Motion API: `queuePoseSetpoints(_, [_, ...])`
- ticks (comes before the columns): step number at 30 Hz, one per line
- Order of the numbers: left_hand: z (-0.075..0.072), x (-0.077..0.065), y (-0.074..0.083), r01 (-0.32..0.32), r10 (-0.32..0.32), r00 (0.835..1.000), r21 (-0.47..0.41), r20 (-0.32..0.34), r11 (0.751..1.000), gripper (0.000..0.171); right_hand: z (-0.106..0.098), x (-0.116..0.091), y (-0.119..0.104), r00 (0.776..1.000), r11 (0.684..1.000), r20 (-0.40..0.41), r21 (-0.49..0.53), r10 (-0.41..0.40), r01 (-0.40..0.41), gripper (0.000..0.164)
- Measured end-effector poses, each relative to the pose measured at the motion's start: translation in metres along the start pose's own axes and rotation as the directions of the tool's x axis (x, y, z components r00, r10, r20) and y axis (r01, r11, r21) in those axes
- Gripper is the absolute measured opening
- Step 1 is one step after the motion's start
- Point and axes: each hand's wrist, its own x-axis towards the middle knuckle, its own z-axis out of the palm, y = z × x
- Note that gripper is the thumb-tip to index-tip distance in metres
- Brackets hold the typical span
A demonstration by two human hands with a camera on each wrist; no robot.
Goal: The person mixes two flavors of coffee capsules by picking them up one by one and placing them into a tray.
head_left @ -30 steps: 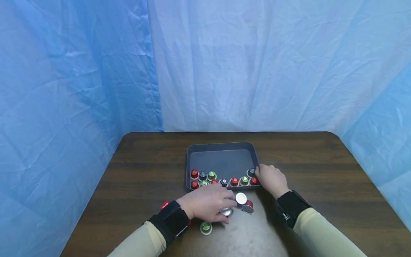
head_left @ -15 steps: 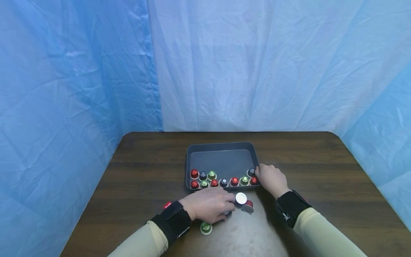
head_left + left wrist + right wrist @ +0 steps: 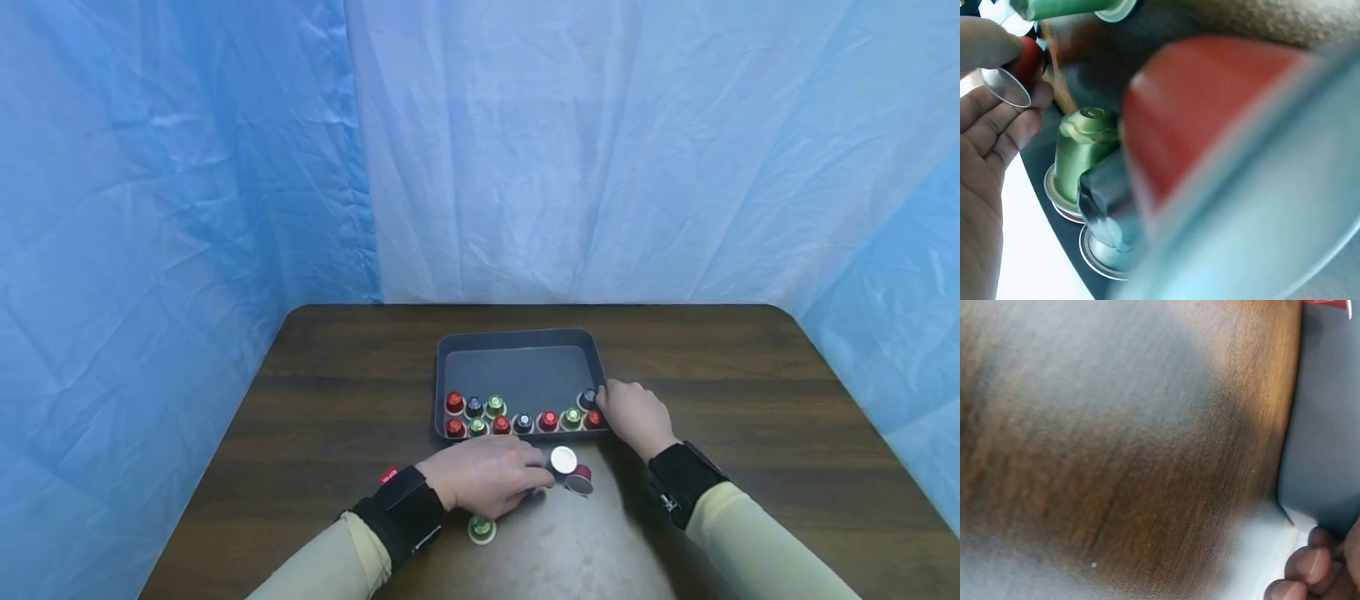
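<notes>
My left hand point(image 3: 487, 477) is low over the table, just in front of the dark baking tray point(image 3: 517, 367). In the left wrist view its thumb and fingers pinch a red coffee capsule point(image 3: 1027, 61) with a silver foil lid; the head view mostly hides this capsule. My right hand point(image 3: 636, 417) grips the tray's right edge near the front corner, and its curled fingertips point(image 3: 1308, 564) show in the right wrist view. Red, green and dark blue capsules stand along the tray's front, among them a dark blue capsule point(image 3: 587, 400) beside the right hand.
Right of the left hand, a capsule with a white lid point(image 3: 563, 460) and a dark red capsule point(image 3: 581, 480) lie on the wooden table point(image 3: 337, 400). A green capsule point(image 3: 482, 530) stands near the left wrist. Blue curtains point(image 3: 585, 150) hang behind the table.
The left hand's fingers have closed in over the silver-lidded capsule, which now barely shows from above. The right hand and the tray have stayed in place.
</notes>
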Motion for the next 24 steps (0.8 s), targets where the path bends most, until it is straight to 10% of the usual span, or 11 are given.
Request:
queuePoseSetpoints(13, [-0.011,-0.001,0.0,0.003,0.002,0.994,0.047,-0.113,0.999,0.036,-0.001,0.0,0.0,1.0,1.0,0.008,0.001,0.004,-0.004,0.031])
queuePoseSetpoints(24, [-0.022,0.001,-0.005,0.044,-0.025,0.955,0.06,-0.297,0.997,0.028,-0.001,0.0,0.0,1.0,1.0,0.018,0.012,0.001,-0.002,0.03])
